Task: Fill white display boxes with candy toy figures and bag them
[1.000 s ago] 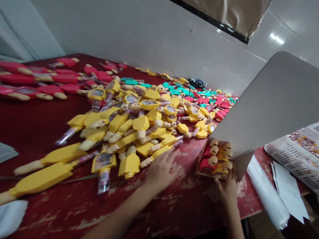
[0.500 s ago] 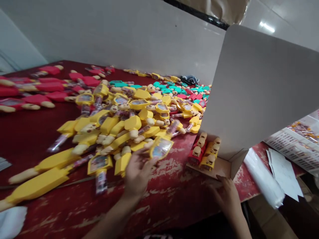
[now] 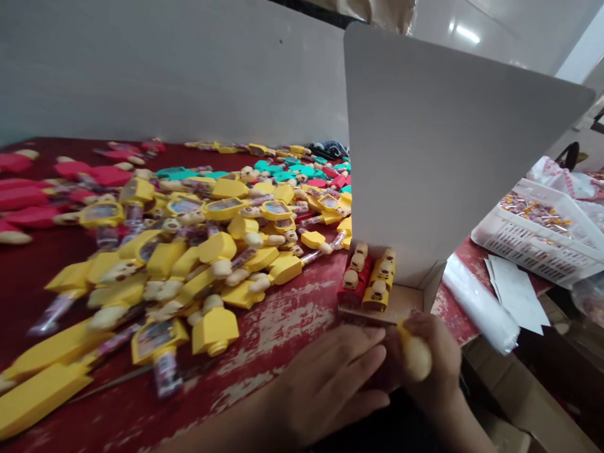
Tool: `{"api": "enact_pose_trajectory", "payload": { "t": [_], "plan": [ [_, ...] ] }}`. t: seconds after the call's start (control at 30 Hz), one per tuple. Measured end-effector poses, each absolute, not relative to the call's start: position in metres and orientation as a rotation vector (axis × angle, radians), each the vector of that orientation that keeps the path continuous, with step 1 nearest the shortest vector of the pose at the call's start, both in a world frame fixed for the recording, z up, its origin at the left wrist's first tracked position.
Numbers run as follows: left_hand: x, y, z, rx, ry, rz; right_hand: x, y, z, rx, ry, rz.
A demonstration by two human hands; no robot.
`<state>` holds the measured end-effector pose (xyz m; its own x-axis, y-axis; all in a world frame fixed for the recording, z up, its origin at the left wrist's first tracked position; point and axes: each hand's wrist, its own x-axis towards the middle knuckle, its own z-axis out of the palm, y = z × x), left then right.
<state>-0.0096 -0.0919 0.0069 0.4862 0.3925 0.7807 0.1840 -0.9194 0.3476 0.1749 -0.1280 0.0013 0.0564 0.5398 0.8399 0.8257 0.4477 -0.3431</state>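
Observation:
My right hand (image 3: 436,358) is closed around a yellow toy (image 3: 418,357), whose rounded beige end points towards me. Beside it, my left hand (image 3: 330,380) has its fingers stretched out, with nothing visible in them. Just beyond both hands stands a cardboard box (image 3: 415,305) with its tall grey lid (image 3: 438,145) raised. Inside, red toys (image 3: 353,277) with beige bear heads lie in a row at the left, next to a row of yellow bear-head toys (image 3: 379,289). The lower part of the held toy is hidden by my fingers.
A large heap of yellow toys (image 3: 217,248) with clear tube handles covers the red table (image 3: 283,321). Red toys (image 3: 28,198) lie at the left, green ones (image 3: 295,168) behind. A plastic roll (image 3: 481,305), papers (image 3: 516,292) and a white basket (image 3: 538,245) are at the right.
My left hand has moved right from the heap to beside my right hand. The yellow toy it held appears now in my right hand. The view has swung right.

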Motion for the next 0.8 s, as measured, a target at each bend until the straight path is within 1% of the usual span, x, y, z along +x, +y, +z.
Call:
{"api": "enact_pose_trajectory", "payload": {
  "t": [0.07,0.1,0.13,0.23,0.33,0.4,0.47,0.53,0.6,0.67,0.8],
  "plan": [
    [0.000,-0.070,0.010,2.768,0.424,1.494,0.200,-0.115,-0.012,-1.301,-1.343,-0.165],
    [0.004,-0.058,0.010,2.845,0.486,1.513,0.210,-0.108,-0.018,-1.317,-1.209,-0.111],
    [0.009,-0.048,0.008,2.883,0.588,1.494,0.218,-0.099,-0.026,-1.306,-1.083,-0.085],
    [0.026,-0.023,-0.004,3.038,0.816,1.280,0.224,-0.072,-0.049,-1.191,-0.855,-0.104],
    [0.038,-0.016,-0.016,3.072,0.946,1.287,0.217,-0.052,-0.072,-1.082,-0.970,-0.125],
    [0.041,-0.017,-0.020,3.037,0.986,1.355,0.215,-0.046,-0.083,-1.120,-1.057,-0.154],
    [0.041,-0.020,-0.022,3.030,0.996,1.357,0.217,-0.045,-0.090,-1.285,-1.113,-0.168],
    [0.041,-0.022,-0.022,3.027,1.011,1.357,0.222,-0.046,-0.094,-1.495,-1.225,-0.133],
    [0.041,-0.022,-0.022,3.012,1.031,1.371,0.223,-0.048,-0.096,-1.617,-1.325,-0.086],
    [0.043,-0.020,-0.022,2.998,1.033,1.385,0.222,-0.052,-0.098,-1.575,-1.266,-0.080],
    [0.041,-0.018,-0.022,2.978,1.022,1.355,0.215,-0.066,-0.097,-1.339,-0.927,-0.029]
  ]
}}
